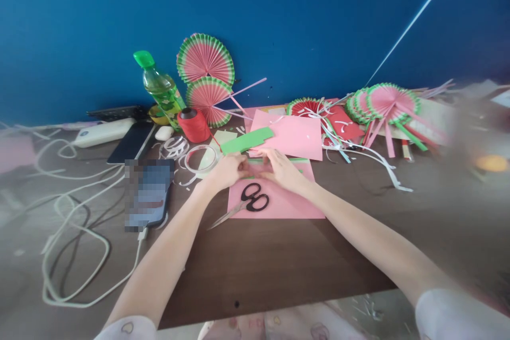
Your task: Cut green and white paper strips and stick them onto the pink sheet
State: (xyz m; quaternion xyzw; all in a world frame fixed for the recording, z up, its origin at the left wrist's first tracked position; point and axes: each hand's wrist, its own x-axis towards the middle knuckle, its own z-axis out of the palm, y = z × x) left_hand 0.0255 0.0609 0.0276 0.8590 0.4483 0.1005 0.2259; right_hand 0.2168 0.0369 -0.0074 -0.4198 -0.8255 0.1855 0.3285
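My left hand (230,171) and my right hand (281,170) face each other over pink paper (295,204) in the middle of the table. Both have their fingers bent inward on a narrow strip, pale and green at its edges; the fingertips partly hide it. A green paper piece (247,141) lies just beyond my hands, beside a pink sheet (297,133). Black-handled scissors (249,203) rest on the near pink paper, blades pointing to the lower left. Clear tape (200,158) lies to the left of my left hand.
A green-capped bottle (161,87), red thread spool (194,125) and pleated paper fans (206,58) stand behind on the left. A phone (149,196) with a white cable (107,255) lies left. More fans (392,101) and white paper strips (374,154) are at the right.
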